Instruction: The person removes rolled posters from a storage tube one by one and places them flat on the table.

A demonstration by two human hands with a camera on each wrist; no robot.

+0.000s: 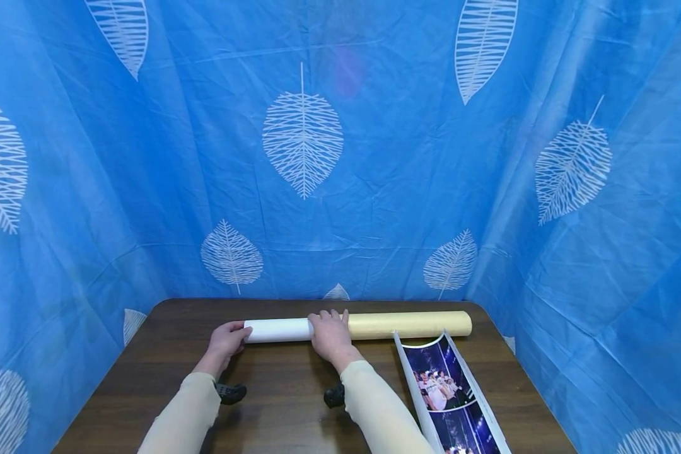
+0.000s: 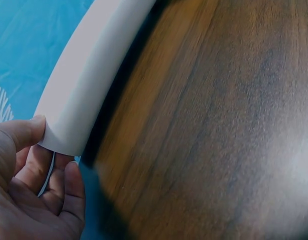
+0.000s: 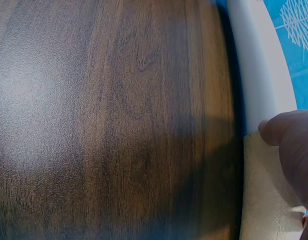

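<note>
A white paper roll (image 1: 278,330) sticks out from the left end of a pale yellow tube (image 1: 408,325), both lying crosswise near the table's far edge. My left hand (image 1: 227,340) pinches the roll's outer end. In the left wrist view the thumb lies on the white surface (image 2: 79,85), while the fingers curl beneath the end. My right hand (image 1: 330,337) grips the tube from above, right where the white meets the yellow. The right wrist view has its thumb at the mouth of the yellow tube (image 3: 264,185), beside the white roll (image 3: 261,65).
Printed photo sheets (image 1: 451,391) with curled-up side edges lie on the brown wooden table (image 1: 278,403), right of my right forearm. Their far end comes close to the tube. A blue curtain (image 1: 340,239) with white leaves surrounds the table's back and sides.
</note>
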